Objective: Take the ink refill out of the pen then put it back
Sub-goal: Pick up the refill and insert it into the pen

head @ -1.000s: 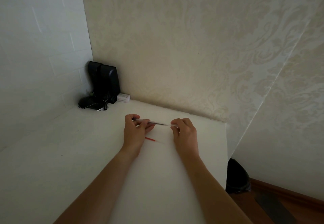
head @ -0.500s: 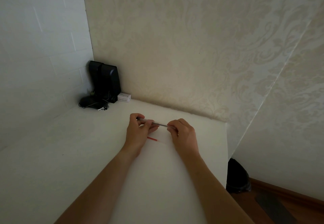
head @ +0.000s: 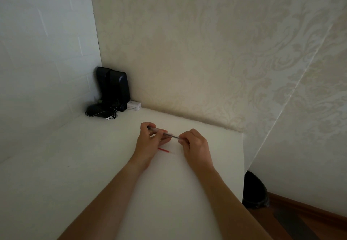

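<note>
Both hands hold a clear pen just above the white table. My left hand pinches the clear pen barrel near its left end. My right hand pinches the thin dark ink refill, which sticks out of the barrel's right end. Barrel and refill lie in one line, slanting down to the right. On the table below the hands rests a small red-tipped clear part, untouched.
Two black speakers with tangled cables stand in the far left corner, a small white box beside them. The table's right edge drops to a dark bin on the wooden floor.
My right hand has moved left toward my left hand, and the exposed length of refill between them has become shorter. The red-tipped part has not moved.
</note>
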Demonstrator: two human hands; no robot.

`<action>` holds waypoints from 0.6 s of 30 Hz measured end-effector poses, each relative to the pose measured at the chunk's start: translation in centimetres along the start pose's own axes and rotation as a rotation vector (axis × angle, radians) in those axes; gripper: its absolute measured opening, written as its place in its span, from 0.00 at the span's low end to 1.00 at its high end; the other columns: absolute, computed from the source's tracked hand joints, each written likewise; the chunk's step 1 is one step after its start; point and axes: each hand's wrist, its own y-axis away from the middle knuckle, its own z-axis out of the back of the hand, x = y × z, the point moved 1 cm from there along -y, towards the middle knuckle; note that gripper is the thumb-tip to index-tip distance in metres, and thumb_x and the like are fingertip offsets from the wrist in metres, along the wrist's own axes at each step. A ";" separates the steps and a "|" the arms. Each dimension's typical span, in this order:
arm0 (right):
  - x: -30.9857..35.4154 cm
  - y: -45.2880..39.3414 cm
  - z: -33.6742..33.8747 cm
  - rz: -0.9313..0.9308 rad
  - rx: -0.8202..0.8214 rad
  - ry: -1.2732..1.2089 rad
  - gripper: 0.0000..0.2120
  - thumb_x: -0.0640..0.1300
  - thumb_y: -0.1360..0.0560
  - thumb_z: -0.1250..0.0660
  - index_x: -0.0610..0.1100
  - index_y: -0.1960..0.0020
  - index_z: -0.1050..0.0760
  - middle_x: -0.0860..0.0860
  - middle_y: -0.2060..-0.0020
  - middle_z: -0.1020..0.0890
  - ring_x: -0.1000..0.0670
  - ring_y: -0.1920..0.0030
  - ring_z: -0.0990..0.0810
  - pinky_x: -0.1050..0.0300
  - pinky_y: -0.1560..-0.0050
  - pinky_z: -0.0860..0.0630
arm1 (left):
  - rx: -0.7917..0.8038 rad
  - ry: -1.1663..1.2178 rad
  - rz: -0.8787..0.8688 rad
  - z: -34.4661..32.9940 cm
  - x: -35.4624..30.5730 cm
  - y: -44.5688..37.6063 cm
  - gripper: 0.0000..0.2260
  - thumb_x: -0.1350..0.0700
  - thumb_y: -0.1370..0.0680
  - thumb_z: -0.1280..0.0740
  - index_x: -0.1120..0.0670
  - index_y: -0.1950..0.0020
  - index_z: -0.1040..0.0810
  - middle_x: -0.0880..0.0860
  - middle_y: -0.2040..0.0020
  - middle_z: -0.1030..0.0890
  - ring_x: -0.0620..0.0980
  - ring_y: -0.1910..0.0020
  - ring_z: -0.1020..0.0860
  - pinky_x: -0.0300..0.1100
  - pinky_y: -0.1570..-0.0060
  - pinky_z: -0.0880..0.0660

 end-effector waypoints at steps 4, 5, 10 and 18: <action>0.1 0.0 0.0 0.006 -0.012 0.003 0.03 0.33 0.27 0.28 0.39 0.56 0.18 0.48 0.61 0.21 0.50 0.64 0.23 0.62 0.61 0.28 | 0.013 -0.002 -0.019 0.0 -0.2 0.1 0.12 0.65 0.18 0.37 0.58 0.37 0.36 0.65 0.43 0.19 0.55 0.48 0.14 0.40 0.50 0.18; 0.3 0.0 0.0 0.001 -0.018 0.003 0.02 0.34 0.27 0.28 0.39 0.55 0.18 0.48 0.61 0.21 0.51 0.64 0.24 0.63 0.61 0.29 | 0.010 -0.010 -0.040 -0.1 -0.3 0.2 0.12 0.64 0.18 0.37 0.57 0.38 0.36 0.65 0.44 0.18 0.55 0.48 0.14 0.43 0.47 0.18; 0.7 -0.1 -0.3 -0.031 0.010 -0.015 0.02 0.38 0.25 0.28 0.42 0.53 0.20 0.50 0.60 0.22 0.53 0.64 0.26 0.67 0.60 0.33 | 0.026 -0.003 -0.189 -0.9 -0.8 1.2 0.19 0.65 0.19 0.35 0.50 0.34 0.37 0.59 0.47 0.15 0.55 0.46 0.15 0.48 0.42 0.19; 0.8 0.3 -0.2 -0.055 0.069 -0.018 0.10 0.53 0.23 0.33 0.51 0.44 0.25 0.57 0.52 0.18 0.56 0.57 0.20 0.56 0.58 0.20 | 0.030 -0.483 -0.473 -1.7 -1.1 1.8 0.07 0.62 0.20 0.32 0.52 0.46 0.19 0.46 0.50 0.14 0.44 0.47 0.17 0.45 0.45 0.19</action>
